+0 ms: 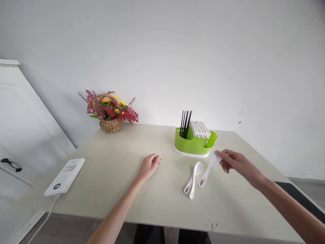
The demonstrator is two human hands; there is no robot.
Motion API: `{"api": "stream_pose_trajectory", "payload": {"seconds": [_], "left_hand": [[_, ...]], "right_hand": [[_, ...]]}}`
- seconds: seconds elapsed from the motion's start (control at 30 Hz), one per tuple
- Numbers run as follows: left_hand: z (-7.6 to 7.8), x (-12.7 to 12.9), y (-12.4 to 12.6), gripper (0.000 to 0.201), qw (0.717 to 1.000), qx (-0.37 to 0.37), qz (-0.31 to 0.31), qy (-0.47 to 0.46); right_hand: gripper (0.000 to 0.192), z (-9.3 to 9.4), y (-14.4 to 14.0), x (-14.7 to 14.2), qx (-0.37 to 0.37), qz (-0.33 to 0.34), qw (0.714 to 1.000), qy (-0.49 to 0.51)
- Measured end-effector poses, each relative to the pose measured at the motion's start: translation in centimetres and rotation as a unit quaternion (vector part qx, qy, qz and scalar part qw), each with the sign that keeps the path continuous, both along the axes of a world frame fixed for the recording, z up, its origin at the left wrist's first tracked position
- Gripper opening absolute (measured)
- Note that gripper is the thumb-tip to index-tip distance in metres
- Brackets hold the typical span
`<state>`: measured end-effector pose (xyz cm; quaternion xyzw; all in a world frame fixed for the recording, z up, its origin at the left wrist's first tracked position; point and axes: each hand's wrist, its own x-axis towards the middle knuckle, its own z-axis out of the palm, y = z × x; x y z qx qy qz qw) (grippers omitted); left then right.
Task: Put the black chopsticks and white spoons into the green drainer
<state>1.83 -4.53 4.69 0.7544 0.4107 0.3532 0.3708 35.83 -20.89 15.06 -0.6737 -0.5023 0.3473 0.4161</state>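
Head view: the right hand (232, 162) pinches the bowl end of a white spoon (208, 168), handle slanting down with its tip at or just above the surface (106, 176), just in front of the green cutlery caddy (194, 144) toward the far right edge. Two more white spoons (193, 179) lie side by side just left of the held one, apart from it. The left hand (149, 166) rests loosely curled near mid-surface, holding nothing. Judged step: the spoon is being lifted from, or set beside, the pair; which one cannot be told. Any move toward the caddy calls for a short rise clearing its rim and the black chopsticks (185, 123) standing in its left compartment. Open room lies wide across the middle and near edge; a white power bank (65, 176) sits at the left edge, a flower basket (110, 113) at the far left corner.
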Motion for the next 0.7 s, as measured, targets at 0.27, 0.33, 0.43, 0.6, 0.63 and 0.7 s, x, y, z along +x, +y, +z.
{"api": "stream_pose_trajectory", "payload": {"seconds": [0.27, 0.33, 0.43, 0.6, 0.63, 0.7], "left_hand": [[-0.3, -0.1, 0.1, 0.047, 1.000, 0.013, 0.000, 0.004], [-0.4, -0.1, 0.1, 0.046, 1.000, 0.018, -0.004, 0.008], [-0.7, -0.1, 0.3, 0.045, 0.999, 0.029, -0.013, 0.019], [-0.8, -0.2, 0.3, 0.043, 0.998, 0.040, -0.025, 0.035], [-0.7, -0.2, 0.3, 0.043, 0.998, 0.041, -0.026, 0.037], [-0.6, -0.1, 0.3, 0.044, 0.998, 0.039, -0.027, 0.038]], "right_hand": [[0.042, 6.7, 3.7, -2.1, 0.273, -0.196, 0.908, -0.248], [0.036, 6.8, 4.9, -2.6, 0.301, -0.214, 0.856, -0.361], [0.032, 5.6, 6.8, -3.1, 0.319, -0.195, 0.793, -0.481], [0.025, 2.5, 9.4, -3.6, 0.352, -0.116, 0.724, -0.582], [0.022, 1.9, 9.7, -3.7, 0.361, -0.101, 0.716, -0.589], [0.017, 1.0, 10.2, -3.8, 0.374, -0.069, 0.701, -0.603]]}}
